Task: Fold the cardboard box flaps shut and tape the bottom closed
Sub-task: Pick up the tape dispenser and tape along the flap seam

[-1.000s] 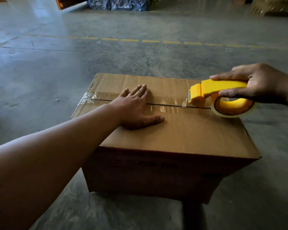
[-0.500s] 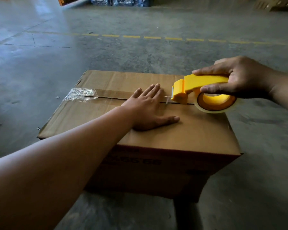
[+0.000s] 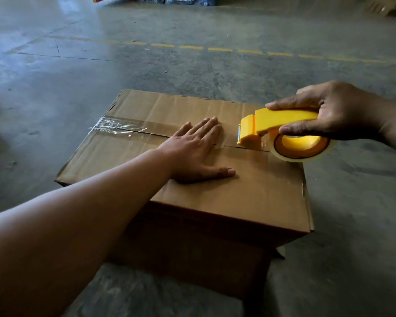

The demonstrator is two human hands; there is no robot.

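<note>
Head view, looking down: a brown cardboard box [image 3: 215, 197] sits on a grey concrete floor [image 3: 192, 72], its flaps folded shut so the seam runs across the top from left to right. Clear tape [image 3: 124, 129] covers the left part of that seam, crinkled where it wraps over the left edge. The left hand [image 3: 194, 152] lies open and flat on the box top, palm down, fingers spread across the seam and thumb pointing right. Just to its right, the right hand [image 3: 336, 113] is closed around a yellow tape dispenser [image 3: 281, 131], fingers over the top and thumb along the side. The dispenser's front edge rests on the seam near the box's right end, and its roll hangs past the right edge. A dashed yellow line [image 3: 220, 49] crosses the floor beyond the box.
</note>
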